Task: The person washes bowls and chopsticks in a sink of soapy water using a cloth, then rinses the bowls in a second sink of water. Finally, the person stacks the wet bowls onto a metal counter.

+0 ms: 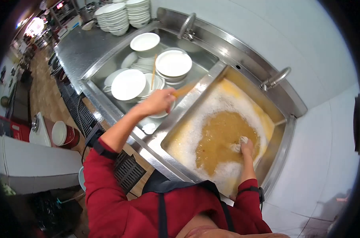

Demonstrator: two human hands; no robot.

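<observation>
My left hand (158, 102) is closed on a yellowish-brown utensil (184, 89), which extends over the metal divider between the two sinks. Over the right sink, my right hand (247, 147) grips a whitish cloth (237, 146) at the surface of the brownish, foamy water (223, 131). In the left sink stand a stack of white plates (173, 63), a round white plate (128, 85) and a white bowl (145, 41). A thin wooden stick (153, 73) leans among the dishes. A small white lump (149, 128) lies near the left sink's front corner.
Two faucets (187, 27) (276, 78) rise along the back edge. Stacks of white bowls (112, 18) stand on the metal counter (82, 45). On the left are a red bucket (72, 137) with a white lid and a black floor grate (128, 172).
</observation>
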